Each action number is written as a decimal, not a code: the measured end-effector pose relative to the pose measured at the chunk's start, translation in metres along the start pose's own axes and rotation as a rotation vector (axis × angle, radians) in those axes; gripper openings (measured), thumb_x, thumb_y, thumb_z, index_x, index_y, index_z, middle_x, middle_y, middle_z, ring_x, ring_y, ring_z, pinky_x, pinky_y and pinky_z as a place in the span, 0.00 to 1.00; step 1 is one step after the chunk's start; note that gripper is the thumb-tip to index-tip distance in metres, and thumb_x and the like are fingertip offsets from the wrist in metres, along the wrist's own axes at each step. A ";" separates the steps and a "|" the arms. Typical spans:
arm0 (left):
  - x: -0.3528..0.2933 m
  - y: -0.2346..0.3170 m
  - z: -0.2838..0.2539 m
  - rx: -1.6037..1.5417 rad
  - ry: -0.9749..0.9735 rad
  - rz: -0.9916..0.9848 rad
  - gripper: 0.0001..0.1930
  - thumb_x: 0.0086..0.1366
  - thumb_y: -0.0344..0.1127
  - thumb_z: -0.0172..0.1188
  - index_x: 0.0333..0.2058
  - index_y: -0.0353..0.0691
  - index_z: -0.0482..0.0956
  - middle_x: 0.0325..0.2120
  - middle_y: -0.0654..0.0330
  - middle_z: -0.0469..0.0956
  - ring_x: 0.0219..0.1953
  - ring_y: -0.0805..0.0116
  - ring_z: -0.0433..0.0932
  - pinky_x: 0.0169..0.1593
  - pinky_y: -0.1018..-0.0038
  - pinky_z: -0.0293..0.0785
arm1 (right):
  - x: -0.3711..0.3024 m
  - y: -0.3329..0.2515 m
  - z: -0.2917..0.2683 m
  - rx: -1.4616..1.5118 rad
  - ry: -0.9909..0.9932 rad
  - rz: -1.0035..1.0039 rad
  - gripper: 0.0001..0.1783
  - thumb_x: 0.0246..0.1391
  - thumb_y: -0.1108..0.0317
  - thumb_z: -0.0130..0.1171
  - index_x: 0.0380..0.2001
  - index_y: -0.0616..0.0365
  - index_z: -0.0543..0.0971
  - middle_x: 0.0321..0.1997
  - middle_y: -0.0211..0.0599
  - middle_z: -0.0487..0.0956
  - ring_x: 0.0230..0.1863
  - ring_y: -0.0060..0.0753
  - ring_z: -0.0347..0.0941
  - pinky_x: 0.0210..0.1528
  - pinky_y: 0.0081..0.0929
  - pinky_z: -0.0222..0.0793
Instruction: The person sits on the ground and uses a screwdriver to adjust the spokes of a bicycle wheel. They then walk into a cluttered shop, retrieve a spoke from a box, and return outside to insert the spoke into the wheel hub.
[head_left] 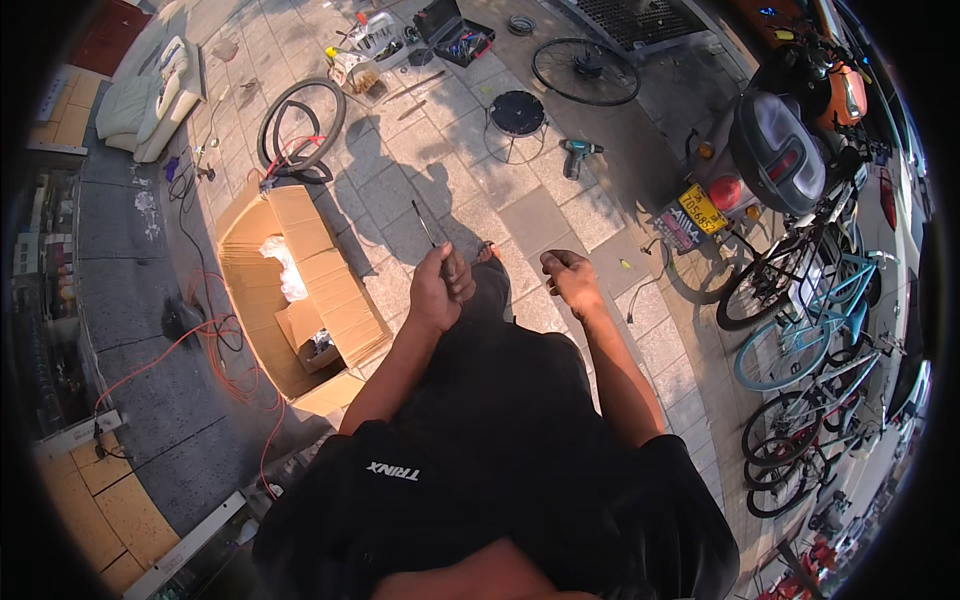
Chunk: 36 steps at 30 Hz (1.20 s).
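My left hand (pixel 442 288) is closed around a slim, dark, rod-like metal tool (pixel 424 222), which points up and slightly left, away from me. Its exact kind is too small to tell. To its right, my right hand (pixel 573 283) is raised at about the same height with the fingers curled in. Whether anything small sits in those fingers cannot be made out. Both hands are apart, held in front of my body above the paving. Left of my left arm stands an open cardboard box (pixel 318 262) with white wrapping (pixel 284 268) inside.
Ahead lie a cordless drill (pixel 575 156), a round black stool (pixel 518 113), a bicycle wheel (pixel 586 72), loose tyres (pixel 334 125) and an open toolbox (pixel 468 45). A scooter (pixel 745 150) and several bicycles (pixel 800 350) line the right. Orange cable (pixel 215 330) crosses the left; a pale armchair (pixel 160 95) stands farther off.
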<state>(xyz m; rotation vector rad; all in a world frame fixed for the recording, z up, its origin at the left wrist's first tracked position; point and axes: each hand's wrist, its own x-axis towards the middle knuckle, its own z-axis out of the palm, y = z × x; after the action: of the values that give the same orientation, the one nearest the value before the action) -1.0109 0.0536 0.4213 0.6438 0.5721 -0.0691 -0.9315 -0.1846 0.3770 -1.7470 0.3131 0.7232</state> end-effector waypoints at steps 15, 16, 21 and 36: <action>0.366 0.133 0.131 0.310 0.244 -0.226 0.23 0.73 0.49 0.55 0.20 0.50 0.60 0.16 0.70 0.55 0.17 0.76 0.54 0.19 0.76 0.48 | 0.398 -0.043 -0.107 -0.063 0.129 0.135 0.17 0.59 0.60 0.62 0.41 0.64 0.85 0.27 0.36 0.82 0.24 0.24 0.76 0.26 0.27 0.73; 0.386 0.142 0.139 0.350 0.268 -0.221 0.23 0.74 0.49 0.54 0.20 0.50 0.60 0.16 0.70 0.55 0.16 0.77 0.54 0.18 0.76 0.48 | 0.435 -0.031 -0.103 -0.143 0.168 0.090 0.16 0.58 0.60 0.62 0.40 0.64 0.85 0.27 0.38 0.82 0.24 0.23 0.77 0.26 0.27 0.73; 0.461 0.176 0.146 0.266 0.408 -0.238 0.25 0.75 0.50 0.54 0.18 0.51 0.59 0.14 0.71 0.55 0.15 0.76 0.52 0.18 0.77 0.47 | 0.538 -0.080 -0.105 -0.473 0.102 0.257 0.23 0.57 0.54 0.60 0.46 0.62 0.84 0.51 0.56 0.83 0.54 0.57 0.80 0.58 0.49 0.75; 0.762 0.176 0.041 0.177 0.253 -0.840 0.24 0.77 0.49 0.49 0.20 0.48 0.62 0.19 0.69 0.57 0.20 0.75 0.56 0.21 0.78 0.53 | 0.856 0.034 -0.042 -0.740 0.038 0.270 0.17 0.59 0.68 0.54 0.51 0.57 0.79 0.58 0.50 0.78 0.59 0.55 0.76 0.60 0.49 0.74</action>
<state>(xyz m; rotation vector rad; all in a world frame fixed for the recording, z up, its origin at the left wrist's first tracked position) -0.3071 0.2559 0.1450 0.5487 1.0617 -0.8419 -0.2755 -0.1016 -0.1688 -2.4468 0.3345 1.0934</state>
